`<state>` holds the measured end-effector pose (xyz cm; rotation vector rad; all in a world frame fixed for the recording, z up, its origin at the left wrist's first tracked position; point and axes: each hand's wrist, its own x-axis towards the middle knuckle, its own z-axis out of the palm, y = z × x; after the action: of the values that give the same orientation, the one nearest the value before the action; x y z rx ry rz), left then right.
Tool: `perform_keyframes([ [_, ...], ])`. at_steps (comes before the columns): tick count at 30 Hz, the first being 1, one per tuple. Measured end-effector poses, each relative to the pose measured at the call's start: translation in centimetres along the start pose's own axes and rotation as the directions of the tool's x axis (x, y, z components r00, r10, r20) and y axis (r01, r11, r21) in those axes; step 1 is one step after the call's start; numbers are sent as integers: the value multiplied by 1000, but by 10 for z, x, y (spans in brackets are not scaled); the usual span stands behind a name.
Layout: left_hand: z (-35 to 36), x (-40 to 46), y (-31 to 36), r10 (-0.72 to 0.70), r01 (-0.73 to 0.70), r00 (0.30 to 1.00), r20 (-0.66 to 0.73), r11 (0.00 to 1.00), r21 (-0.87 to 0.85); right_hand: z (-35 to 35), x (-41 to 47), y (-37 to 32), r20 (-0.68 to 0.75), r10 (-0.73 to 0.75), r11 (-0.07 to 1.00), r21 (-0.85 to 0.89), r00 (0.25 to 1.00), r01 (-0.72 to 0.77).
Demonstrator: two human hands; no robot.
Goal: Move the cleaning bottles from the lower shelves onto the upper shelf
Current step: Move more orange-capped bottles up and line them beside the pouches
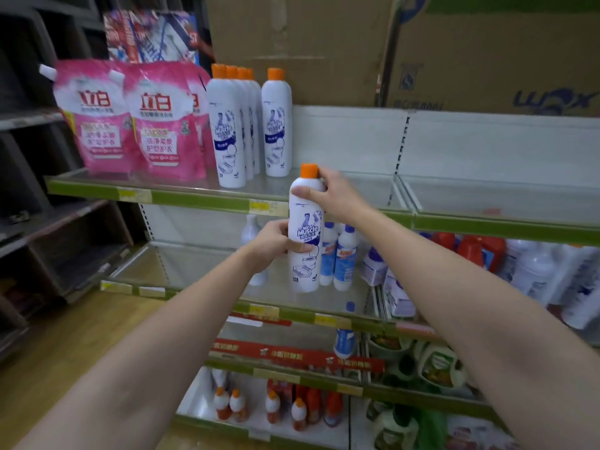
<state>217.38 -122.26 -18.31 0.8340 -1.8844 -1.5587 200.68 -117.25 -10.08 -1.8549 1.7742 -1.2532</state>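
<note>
Hands hold one white bottle [305, 228] upright, left hand [276, 243] wrapped round its middle, right hand [337, 198] gripping the top, ready to lift it over the upper shelf [201, 198] front edge beside its matching bottles [246, 125].

held bottle [304, 235]: white plastic, smooth, slight sheen; cap orange plastic | upper shelf [341, 186]: pale metal deck, dull sheen, green front strip with paper tags | pink pouches [130, 125]: glossy plastic film | cardboard boxes [292, 43]: brown paper board, matt, creased | floor [81, 345]: wood-look, smooth
</note>
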Motion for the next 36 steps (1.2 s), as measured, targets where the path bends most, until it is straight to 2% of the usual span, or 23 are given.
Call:
perform_keyframes([
  [5, -23, 15, 55, 136, -145, 978, -160, 989, -43, -28, 40, -41, -119, -73, 994, 66, 990, 81],
  [9, -33, 28, 95, 204, -243, 942, -266, 962, -123, -43, 75, -67, -280, -114, 983, 105, 953, 149],
  [13, -43, 42, 122, 271, -334, 902, -335, 931, -146, -46, 101, -84, -353, -88, 984, 114, 931, 137],
  [20, -60, 76, 121, 254, -354, 864, -434, 920, -167, -34, 127, -83, -320, -93, 985, 110, 943, 135],
  [25, -67, 96, 90, 232, -335, 879, -417, 923, -191, -11, 139, -62, -279, -56, 993, 82, 959, 81],
  [30, -79, 109, 87, 258, -326, 905, -338, 932, -160, -9, 157, -61, -269, -22, 999, 39, 963, 33],
  [33, -88, 115, 84, 283, -332, 900, -333, 938, -98, -10, 167, -60, -217, -11, 1000, 4, 976, 12],
  [36, -94, 119, 83, 304, -305, 868, -394, 950, 60, -11, 174, -62, -139, -8, 999, -48, 990, 1],
])
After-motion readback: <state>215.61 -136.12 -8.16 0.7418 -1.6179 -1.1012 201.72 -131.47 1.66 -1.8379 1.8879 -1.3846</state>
